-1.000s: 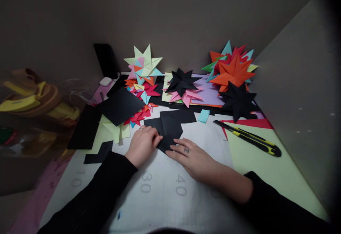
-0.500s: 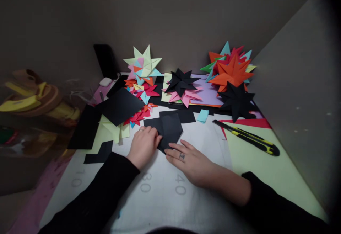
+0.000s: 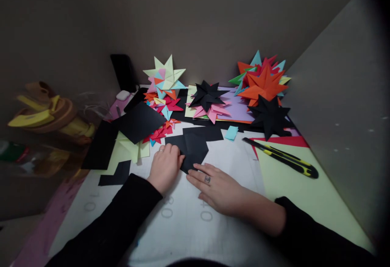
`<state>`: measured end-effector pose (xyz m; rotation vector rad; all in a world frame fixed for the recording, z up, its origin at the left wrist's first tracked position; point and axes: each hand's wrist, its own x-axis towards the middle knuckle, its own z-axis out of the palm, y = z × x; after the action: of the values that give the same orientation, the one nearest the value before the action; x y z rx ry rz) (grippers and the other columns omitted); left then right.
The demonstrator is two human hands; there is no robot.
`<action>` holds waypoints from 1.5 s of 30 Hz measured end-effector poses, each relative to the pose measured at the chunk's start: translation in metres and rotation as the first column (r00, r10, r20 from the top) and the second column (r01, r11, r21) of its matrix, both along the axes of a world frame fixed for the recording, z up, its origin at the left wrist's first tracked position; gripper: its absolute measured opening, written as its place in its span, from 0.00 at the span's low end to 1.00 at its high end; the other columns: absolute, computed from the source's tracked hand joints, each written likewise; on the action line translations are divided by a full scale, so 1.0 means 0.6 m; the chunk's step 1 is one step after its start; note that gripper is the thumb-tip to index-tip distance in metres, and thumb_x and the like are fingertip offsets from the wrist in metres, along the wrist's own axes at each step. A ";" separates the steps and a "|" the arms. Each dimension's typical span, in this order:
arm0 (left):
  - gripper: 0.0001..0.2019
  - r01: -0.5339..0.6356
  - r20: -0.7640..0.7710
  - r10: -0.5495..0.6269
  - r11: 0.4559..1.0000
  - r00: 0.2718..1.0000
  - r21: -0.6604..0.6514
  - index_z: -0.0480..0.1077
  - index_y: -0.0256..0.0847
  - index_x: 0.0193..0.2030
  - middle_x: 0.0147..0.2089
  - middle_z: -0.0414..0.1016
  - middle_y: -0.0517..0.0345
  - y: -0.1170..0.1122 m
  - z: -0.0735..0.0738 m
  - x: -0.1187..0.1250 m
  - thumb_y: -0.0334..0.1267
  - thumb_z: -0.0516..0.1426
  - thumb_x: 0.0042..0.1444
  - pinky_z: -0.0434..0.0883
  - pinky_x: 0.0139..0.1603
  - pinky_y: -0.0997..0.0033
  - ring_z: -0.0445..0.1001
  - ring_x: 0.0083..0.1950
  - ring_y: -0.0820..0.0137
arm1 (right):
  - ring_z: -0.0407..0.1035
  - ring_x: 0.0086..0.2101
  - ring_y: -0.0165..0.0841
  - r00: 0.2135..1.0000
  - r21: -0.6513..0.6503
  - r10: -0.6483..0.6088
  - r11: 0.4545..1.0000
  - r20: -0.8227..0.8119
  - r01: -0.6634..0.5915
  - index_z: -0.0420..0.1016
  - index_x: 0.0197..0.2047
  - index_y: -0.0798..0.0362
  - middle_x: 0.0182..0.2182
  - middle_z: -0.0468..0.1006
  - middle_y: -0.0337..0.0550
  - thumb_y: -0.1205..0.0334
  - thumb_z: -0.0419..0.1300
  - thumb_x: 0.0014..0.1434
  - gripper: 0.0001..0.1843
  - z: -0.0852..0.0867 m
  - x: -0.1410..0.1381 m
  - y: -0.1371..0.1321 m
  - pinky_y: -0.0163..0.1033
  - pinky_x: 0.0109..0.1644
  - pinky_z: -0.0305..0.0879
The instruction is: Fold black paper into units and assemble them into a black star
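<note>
A folded sheet of black paper (image 3: 195, 147) lies on the white mat (image 3: 183, 234), its near corner between my hands. My left hand (image 3: 165, 165) is closed over the paper's left side, fingers curled and thumb toward the fold. Stretched out flat, the fingers of my right hand (image 3: 215, 186) rest at the near lower edge of the same sheet. Just behind it lies a black strip of paper (image 3: 213, 133), and a small light-blue folded piece (image 3: 231, 133) sits to the right of that strip.
A yellow-and-black box cutter (image 3: 283, 159) lies on pale green paper (image 3: 292, 194) at the right. Folded paper stars, among them an orange one (image 3: 265, 84) and a black one (image 3: 207, 95), line the back. Black sheets (image 3: 140, 123) and a lidded cup (image 3: 51, 117) stand left.
The view has shifted slightly. My right hand's fingertips have slid a little left along the paper's near edge, and a lower finger has come into view. The left hand keeps its place.
</note>
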<state>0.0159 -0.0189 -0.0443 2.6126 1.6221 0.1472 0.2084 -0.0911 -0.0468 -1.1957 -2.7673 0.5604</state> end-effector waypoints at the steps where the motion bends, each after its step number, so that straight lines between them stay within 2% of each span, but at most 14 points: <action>1: 0.08 0.002 0.016 -0.002 1.000 1.000 0.003 0.65 0.39 0.36 0.37 0.67 0.52 0.002 -0.001 -0.002 0.41 0.51 0.62 0.62 0.38 0.63 0.65 0.41 0.60 | 0.49 0.62 0.42 1.000 -0.006 -0.002 1.000 0.005 0.002 0.57 0.65 0.54 0.61 0.63 0.47 0.56 0.52 0.63 0.28 0.001 0.000 -0.001 0.51 0.65 0.47; 8: 0.10 0.037 0.087 -0.036 0.999 0.996 -0.008 0.65 0.40 0.34 0.36 0.67 0.53 0.009 -0.002 -0.009 0.43 0.51 0.61 0.61 0.38 0.64 0.65 0.40 0.61 | 0.47 0.63 0.43 1.000 -0.029 -0.001 1.000 0.009 0.001 0.55 0.65 0.54 0.64 0.59 0.44 0.54 0.50 0.64 0.29 -0.001 0.002 -0.002 0.52 0.65 0.47; 17: 0.09 0.037 0.080 -0.035 0.999 0.996 -0.026 0.65 0.40 0.33 0.37 0.67 0.52 0.011 0.002 0.002 0.40 0.50 0.62 0.61 0.39 0.63 0.65 0.40 0.61 | 0.46 0.64 0.44 1.000 -0.044 0.012 0.999 0.016 -0.011 0.54 0.66 0.54 0.65 0.57 0.44 0.54 0.50 0.63 0.30 0.002 0.002 -0.001 0.53 0.65 0.45; 29: 0.09 0.032 0.091 -0.028 0.998 0.995 -0.047 0.65 0.40 0.34 0.37 0.67 0.52 0.010 0.002 0.004 0.41 0.51 0.62 0.62 0.39 0.63 0.65 0.40 0.61 | 0.45 0.64 0.46 0.998 -0.070 0.048 0.997 0.051 -0.044 0.50 0.67 0.48 0.65 0.57 0.42 0.53 0.49 0.64 0.30 0.004 0.000 0.001 0.56 0.64 0.45; 35: 0.16 0.012 0.032 -0.012 1.000 0.999 0.015 0.65 0.38 0.38 0.40 0.67 0.50 0.031 -0.004 -0.025 0.51 0.56 0.56 0.63 0.39 0.63 0.66 0.42 0.59 | 0.42 0.64 0.48 0.996 -0.124 0.054 0.991 0.073 -0.044 0.48 0.68 0.47 0.66 0.53 0.44 0.43 0.52 0.61 0.37 0.009 -0.003 0.001 0.59 0.64 0.41; 38: 0.13 -0.063 -0.008 0.064 0.994 0.998 0.088 0.65 0.36 0.41 0.42 0.67 0.46 0.041 0.005 -0.044 0.45 0.55 0.58 0.64 0.39 0.61 0.66 0.44 0.56 | 0.42 0.64 0.49 0.997 -0.148 0.058 0.988 0.057 -0.049 0.48 0.68 0.47 0.66 0.53 0.43 0.41 0.51 0.60 0.38 0.010 -0.001 0.001 0.58 0.65 0.40; 40: 0.09 -0.112 0.050 0.106 0.985 0.993 0.133 0.65 0.35 0.43 0.43 0.67 0.44 0.035 0.016 -0.047 0.38 0.52 0.61 0.65 0.40 0.60 0.66 0.45 0.55 | 0.42 0.64 0.49 0.997 -0.145 0.054 0.988 0.050 -0.046 0.47 0.68 0.46 0.66 0.52 0.42 0.40 0.51 0.60 0.38 0.010 0.000 0.001 0.58 0.65 0.39; 42: 0.07 -0.120 0.167 0.098 0.984 0.981 0.128 0.64 0.36 0.43 0.43 0.66 0.45 0.020 0.026 -0.041 0.35 0.50 0.60 0.66 0.43 0.60 0.66 0.46 0.57 | 0.42 0.64 0.49 0.998 -0.131 0.048 0.991 0.050 -0.041 0.47 0.68 0.46 0.66 0.51 0.41 0.40 0.51 0.60 0.38 0.009 0.001 0.001 0.59 0.65 0.39; 45: 0.10 -0.020 0.304 0.019 1.000 0.953 0.000 0.63 0.38 0.43 0.42 0.66 0.49 -0.008 0.029 -0.027 0.38 0.56 0.56 0.66 0.45 0.60 0.66 0.46 0.60 | 0.42 0.64 0.50 0.997 -0.118 0.058 0.992 0.058 -0.051 0.47 0.68 0.44 0.67 0.51 0.41 0.40 0.51 0.60 0.38 0.007 0.001 0.001 0.61 0.64 0.39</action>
<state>-0.0006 -0.0240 -0.0270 2.4260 1.5394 0.5250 0.2088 -0.0903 -0.0424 -1.1817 -2.8621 0.7113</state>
